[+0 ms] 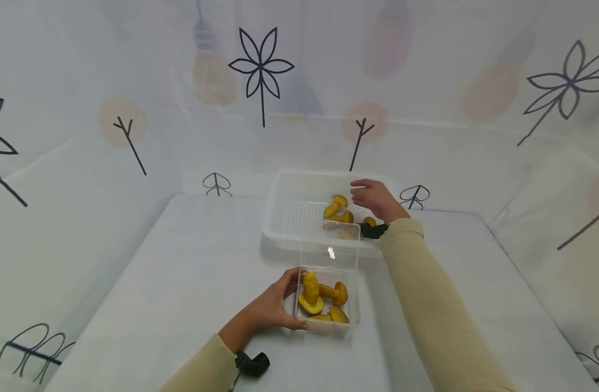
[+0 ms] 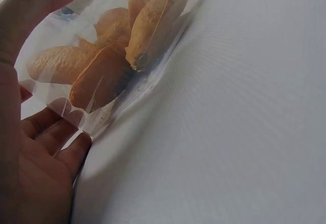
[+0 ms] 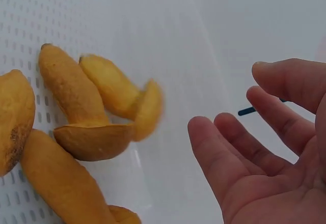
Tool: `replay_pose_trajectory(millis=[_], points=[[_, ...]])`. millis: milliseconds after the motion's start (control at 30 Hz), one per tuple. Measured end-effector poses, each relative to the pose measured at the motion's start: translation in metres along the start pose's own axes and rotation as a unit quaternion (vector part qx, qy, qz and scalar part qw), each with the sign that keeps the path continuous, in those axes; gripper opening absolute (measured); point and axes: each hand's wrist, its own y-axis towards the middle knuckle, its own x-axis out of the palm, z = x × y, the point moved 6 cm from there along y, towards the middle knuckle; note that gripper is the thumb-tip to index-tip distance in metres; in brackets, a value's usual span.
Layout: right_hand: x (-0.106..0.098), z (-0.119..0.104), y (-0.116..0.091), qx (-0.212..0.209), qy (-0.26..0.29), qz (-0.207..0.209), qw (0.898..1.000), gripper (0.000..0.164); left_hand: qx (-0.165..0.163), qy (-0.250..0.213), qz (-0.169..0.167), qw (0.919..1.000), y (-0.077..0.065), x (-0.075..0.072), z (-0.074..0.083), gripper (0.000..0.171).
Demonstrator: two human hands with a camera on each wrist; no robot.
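Observation:
A small clear plastic box (image 1: 354,305) with its hinged lid (image 1: 329,256) raised stands on the table and contains several yellow mushrooms (image 1: 310,294). My left hand (image 1: 275,305) grips the box's left side, thumb at the front and fingers round the back corner. In the left wrist view, fingertips (image 2: 76,150) touch the clear wall (image 2: 84,124). Over the right part of a white perforated basket (image 1: 280,218) is my right hand (image 1: 375,200), holding nothing, its fingers spread and slightly bent. Several mushrooms (image 3: 76,84) lie in the basket beside that hand.
The box's raised lid overlaps the basket's front edge in the head view. A white cloth with printed flowers (image 1: 261,65) hangs behind and at the sides of the white table (image 1: 196,261). Each wrist wears a dark device (image 1: 252,363).

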Motion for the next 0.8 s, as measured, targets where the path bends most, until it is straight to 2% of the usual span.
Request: replay_pose_trajectory(millis=[333,467,667,800], points=[[-0.004,-0.012,-0.019,-0.014,-0.019,-0.027,0.999,0.045,-0.004,0.002,0.000,1.0000,0.000,0.001,0.002,0.106],[-0.004,-0.015,-0.028,-0.036,-0.047,-0.045,0.997,0.045,-0.014,-0.002,-0.003,0.9999,0.001,0.001,0.002,0.106],[0.002,-0.024,-0.049,-0.082,-0.102,-0.067,0.989,0.044,-0.006,0.001,-0.004,1.0000,0.002,0.000,0.001,0.106],[0.005,-0.028,-0.065,-0.097,-0.142,-0.058,0.983,0.043,-0.012,-0.004,-0.006,0.9999,0.002,0.001,0.000,0.106]])
